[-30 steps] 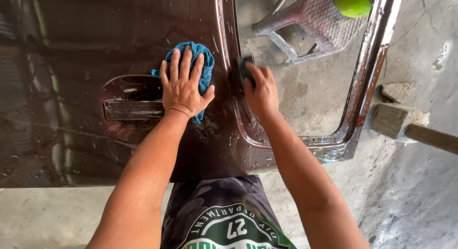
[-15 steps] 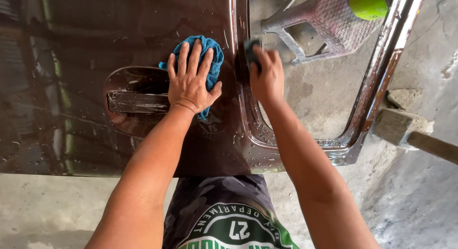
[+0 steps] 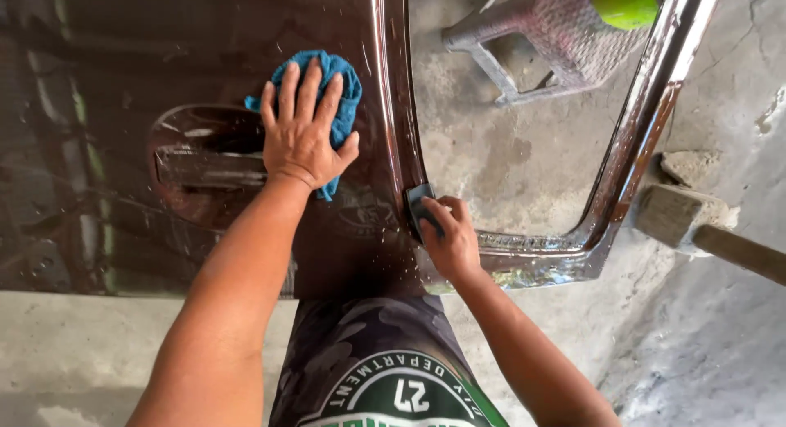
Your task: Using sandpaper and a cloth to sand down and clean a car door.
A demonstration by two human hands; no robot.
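My right hand (image 3: pixel 449 240) slid the dark pad (image 3: pixel 419 207) nearer, pinched tight; left hand (image 3: pixel 304 132) lies flat on the blue cloth (image 3: pixel 340 87). The wet door panel (image 3: pixel 123 67) could make it slip.

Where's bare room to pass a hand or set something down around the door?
Free: concrete floor seen through the window opening, bordered by the door frame and the plastic stool. Crowded: panel beside the door handle, where the left hand presses a blue cloth, and the frame corner, where the right hand holds a dark pad.

Glossy wet brown metal door (image 3: pixel 164 83), soft blue cloth (image 3: pixel 340 91), rough matt concrete floor (image 3: pixel 508 157), woven-textured plastic stool (image 3: pixel 557 34)
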